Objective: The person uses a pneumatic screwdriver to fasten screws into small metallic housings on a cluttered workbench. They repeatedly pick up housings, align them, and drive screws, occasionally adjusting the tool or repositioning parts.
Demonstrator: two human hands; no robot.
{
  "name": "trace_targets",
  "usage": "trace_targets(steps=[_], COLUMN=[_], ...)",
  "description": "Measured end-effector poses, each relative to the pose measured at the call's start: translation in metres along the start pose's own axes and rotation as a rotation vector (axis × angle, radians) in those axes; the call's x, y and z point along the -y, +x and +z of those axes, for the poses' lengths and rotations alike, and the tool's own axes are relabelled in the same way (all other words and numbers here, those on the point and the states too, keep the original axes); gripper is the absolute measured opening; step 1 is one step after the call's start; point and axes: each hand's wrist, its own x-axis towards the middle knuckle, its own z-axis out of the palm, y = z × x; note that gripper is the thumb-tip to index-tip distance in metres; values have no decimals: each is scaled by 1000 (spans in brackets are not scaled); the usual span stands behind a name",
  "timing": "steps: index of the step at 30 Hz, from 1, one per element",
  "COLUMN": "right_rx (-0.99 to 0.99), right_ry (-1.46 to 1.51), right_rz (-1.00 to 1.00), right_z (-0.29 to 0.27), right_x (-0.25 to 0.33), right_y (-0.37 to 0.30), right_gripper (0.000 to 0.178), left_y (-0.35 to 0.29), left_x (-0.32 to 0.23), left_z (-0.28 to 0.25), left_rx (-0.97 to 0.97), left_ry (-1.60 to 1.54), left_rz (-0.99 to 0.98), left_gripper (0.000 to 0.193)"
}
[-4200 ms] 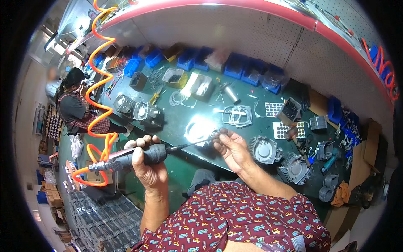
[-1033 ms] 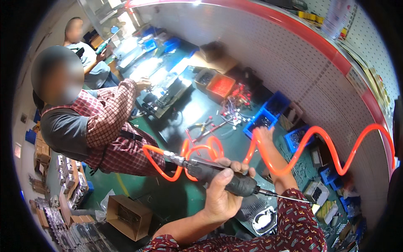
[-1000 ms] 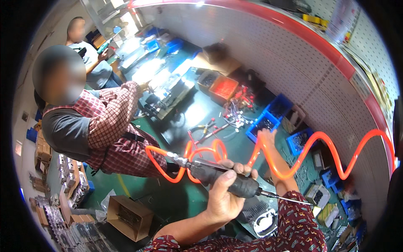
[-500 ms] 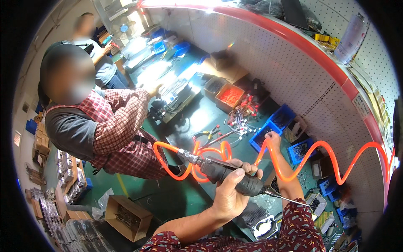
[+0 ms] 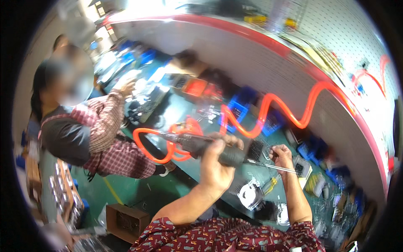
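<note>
A dark pneumatic screwdriver [image 5: 193, 145] lies across my left hand [image 5: 216, 168], whose fingers are wrapped round its body. Its long thin metal shaft [image 5: 268, 166] points right, passing by my right hand [image 5: 283, 157]. A coiled orange air hose [image 5: 303, 124] runs from the tool's rear end toward the shelf side. My right hand is above the bench, thumb and fingers pinched together; anything between them is too small and blurred to name. Below the shaft, a pale metal ring-shaped housing part [image 5: 244, 196] lies on the green bench beside a yellow-handled tool [image 5: 270, 185].
Blue bins [image 5: 238, 110] and a bin of red-orange small parts [image 5: 195, 87] line the bench's back. A co-worker [image 5: 98, 126] in a checked apron works at the left. An open cardboard box [image 5: 145, 218] stands low at the left, below the bench.
My right hand has left the blue bin and come nearer, beside the screwdriver shaft, fingers pinched. My view has turned right, and the screwdriver stays in my left hand.
</note>
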Motion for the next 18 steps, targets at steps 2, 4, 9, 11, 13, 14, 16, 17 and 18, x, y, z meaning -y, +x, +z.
trace_targets(steps=[2,4,9,11,13,14,16,17,18], right_rx=[39,-154,-107,-93,-94,-124,-104,-89,-113], right_ry=[117,102,231,287,336,336,412,459,441], right_rz=[-81,-28,-222,-303,-355,-366,-378,-374,-381], right_z=[-52,-66,-151,-185,-209,-214,-235,-244,-253], right_x=[7,25,44,58,58,57,61,64,67], right_y=[-59,-124,-230,-271,-309,-327,-358,-373,-384], right_gripper=[13,20,25,23,23,24,24,24,24], left_y=[-13,-33,-88,-116,-138,-145,-170,-182,-192], left_x=[14,31,91,122,143,151,170,179,189], left_z=[12,20,46,58,62,62,70,72,75], left_rx=[12,98,276,310,343,365,307,325,340], left_ry=[44,89,52,66,95,115,95,107,109], left_rz=[-7,-11,-28,-68,-106,-121,-212,-229,-243], left_gripper=[18,18,16,15,14,14,12,12,13])
